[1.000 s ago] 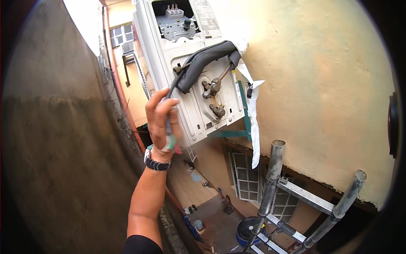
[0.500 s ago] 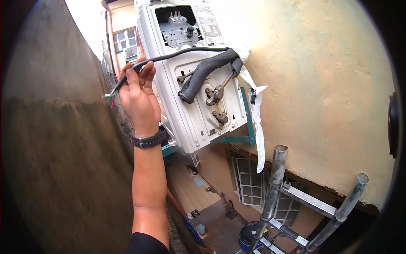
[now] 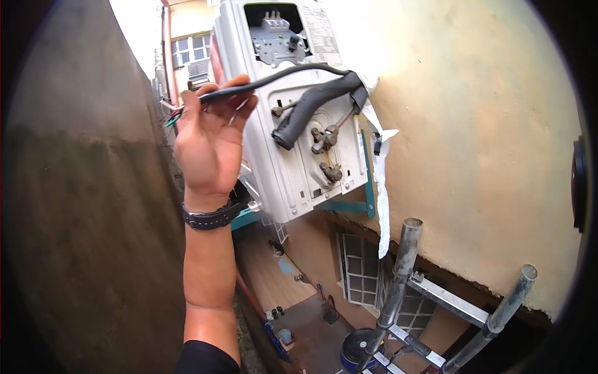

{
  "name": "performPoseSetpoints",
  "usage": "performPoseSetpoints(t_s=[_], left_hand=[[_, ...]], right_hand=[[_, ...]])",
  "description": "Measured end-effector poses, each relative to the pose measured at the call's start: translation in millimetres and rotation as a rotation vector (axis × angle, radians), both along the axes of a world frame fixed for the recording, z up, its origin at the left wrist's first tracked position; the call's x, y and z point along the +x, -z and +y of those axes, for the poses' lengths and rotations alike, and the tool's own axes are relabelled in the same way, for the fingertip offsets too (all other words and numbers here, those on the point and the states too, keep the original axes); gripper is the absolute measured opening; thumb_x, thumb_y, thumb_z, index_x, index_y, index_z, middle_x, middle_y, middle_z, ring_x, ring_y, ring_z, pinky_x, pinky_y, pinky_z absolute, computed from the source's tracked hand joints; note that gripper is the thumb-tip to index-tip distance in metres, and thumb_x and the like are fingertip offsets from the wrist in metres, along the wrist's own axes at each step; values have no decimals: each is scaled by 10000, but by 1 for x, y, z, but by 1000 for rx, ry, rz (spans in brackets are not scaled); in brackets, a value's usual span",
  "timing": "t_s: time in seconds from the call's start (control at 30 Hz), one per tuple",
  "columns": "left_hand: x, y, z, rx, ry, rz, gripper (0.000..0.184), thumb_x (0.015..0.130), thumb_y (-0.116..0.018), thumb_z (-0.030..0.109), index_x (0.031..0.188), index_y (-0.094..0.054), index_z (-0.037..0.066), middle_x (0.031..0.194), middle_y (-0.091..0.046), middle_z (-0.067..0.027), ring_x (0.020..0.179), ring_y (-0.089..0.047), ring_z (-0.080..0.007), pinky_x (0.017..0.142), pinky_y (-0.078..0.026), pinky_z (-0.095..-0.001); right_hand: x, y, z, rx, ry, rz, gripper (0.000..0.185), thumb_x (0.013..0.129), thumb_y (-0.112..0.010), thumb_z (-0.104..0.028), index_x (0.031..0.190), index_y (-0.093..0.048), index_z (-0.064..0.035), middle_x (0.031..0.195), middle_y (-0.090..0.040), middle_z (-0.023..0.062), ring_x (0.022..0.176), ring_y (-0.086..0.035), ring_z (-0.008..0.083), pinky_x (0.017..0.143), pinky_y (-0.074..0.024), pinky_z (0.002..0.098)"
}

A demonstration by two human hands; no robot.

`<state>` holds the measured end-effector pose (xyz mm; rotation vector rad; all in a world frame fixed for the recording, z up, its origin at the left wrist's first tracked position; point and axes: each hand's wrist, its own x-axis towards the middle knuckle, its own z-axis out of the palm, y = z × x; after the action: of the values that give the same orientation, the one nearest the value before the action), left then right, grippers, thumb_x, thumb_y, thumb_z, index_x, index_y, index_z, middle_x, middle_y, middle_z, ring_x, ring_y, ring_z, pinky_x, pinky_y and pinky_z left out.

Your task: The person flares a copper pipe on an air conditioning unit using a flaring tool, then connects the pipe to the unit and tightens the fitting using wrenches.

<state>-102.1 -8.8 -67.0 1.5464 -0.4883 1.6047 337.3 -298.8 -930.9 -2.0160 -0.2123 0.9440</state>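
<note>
My left hand [image 3: 210, 146], palm toward me and fingers curled, holds a black electrical cable [image 3: 268, 81] between thumb and fingers. Green, red and white wires [image 3: 173, 116] stick out of the cable's end, left of my thumb. A thin pale thing shows among the fingers; what it is I cannot make out. Behind the hand is a white outdoor air conditioner unit [image 3: 280, 181]. Its upper opening bares a terminal block [image 3: 275, 22]. A foam-covered pipe [image 3: 311, 107] hangs across its side above brass valves [image 3: 324, 139]. My right hand is out of view.
A teal bracket [image 3: 346, 206] supports the unit on the beige wall [image 3: 473, 124]. White tape [image 3: 383, 199] dangles beside it. Metal scaffold tubes [image 3: 398, 274] rise at lower right. Far below are a dark drum [image 3: 361, 346] and a floor. A tall grey wall [image 3: 87, 206] stands left.
My left hand has turned, its fingers now further right beneath the cable. The cable's wire end has risen. The view has shifted slightly, so the unit appears further right.
</note>
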Motion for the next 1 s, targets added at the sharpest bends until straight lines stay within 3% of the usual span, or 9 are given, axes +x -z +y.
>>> performPoseSetpoints(t_s=[0.17, 0.33, 0.37, 0.4, 0.43, 0.5, 0.63, 0.77, 1.0], left_hand=[[-3, 47, 10, -89, 11, 90, 606, 1108, -341, 489, 1347, -532, -34, 1421, -550, -279, 1275, -575, -392, 1121, -444, -491], [4, 142, 14, -163, 131, 376, 585, 1111, -364, 464, 1392, -489, -34, 1242, -611, -206, 1106, -616, -316, 999, -490, -425], [10, 168, 14, -201, 76, 398, 565, 1104, -398, 462, 1374, -503, -23, 1175, -618, -182, 1047, -617, -282, 950, -502, -395], [22, 198, 14, -150, 47, 509, 545, 1087, -447, 464, 1346, -520, -9, 1118, -617, -159, 992, -612, -257, 908, -508, -374], [34, 225, 17, -82, 18, 612, 526, 1069, -496, 466, 1319, -537, 5, 1060, -616, -135, 937, -608, -231, 866, -514, -352], [71, 295, -9, -254, 41, 854, 461, 1041, -579, 423, 1246, -574, 10, 1030, -648, -129, 909, -630, -220, 834, -534, -349], [110, 473, -36, -502, 68, 1434, 255, 1027, -648, 245, 1163, -636, 30, 1024, -715, -97, 927, -666, -177, 852, -543, -337], [86, 610, -39, -32, 19, 1783, 230, 1017, -648, 188, 1136, -671, -8, 962, -744, -91, 877, -686, -142, 822, -539, -304], [32, 717, -37, -159, 76, 2042, 254, 1009, -663, 246, 1111, -701, 17, 897, -758, -101, 843, -712, -151, 783, -549, -310]], right_hand=[[-21, 43, -48, 2, 119, 21, 282, 839, -637, -263, 829, -745, -3, 762, -722, 201, 793, -719, 368, 758, -524, 550], [-49, 107, -103, 19, 288, -16, 278, 833, -643, -260, 819, -748, -3, 751, -725, 195, 784, -730, 357, 746, -533, 548], [-52, 122, -115, 10, 283, -84, 277, 832, -644, -259, 817, -749, -3, 749, -726, 194, 782, -733, 355, 744, -535, 548], [-55, 175, -125, -299, 76, -516, 274, 825, -618, -259, 810, -747, -18, 811, -734, 220, 857, -725, 400, 796, -536, 525], [-62, 139, -129, -102, 116, -608, 309, 821, -599, -265, 884, -738, 4, 916, -727, 261, 983, -695, 423, 891, -514, 512], [-81, 110, -146, -240, 292, -341, 530, 878, -654, -397, 1213, -675, 14, 1151, -692, 287, 1138, -634, 443, 980, -482, 487], [-98, 90, -158, -329, 622, -74, 671, 905, -679, -411, 1401, -536, 17, 1168, -689, 313, 1150, -654, 425, 1012, -501, 446], [-102, 85, -175, -434, 563, -61, 678, 929, -610, -411, 1434, -477, 21, 1286, -656, 287, 1255, -612, 407, 1071, -477, 436], [-109, 139, -175, -425, 572, 94, 516, 907, -629, -396, 1255, -662, -17, 1283, -683, 217, 1227, -643, 337, 1023, -507, 412]])
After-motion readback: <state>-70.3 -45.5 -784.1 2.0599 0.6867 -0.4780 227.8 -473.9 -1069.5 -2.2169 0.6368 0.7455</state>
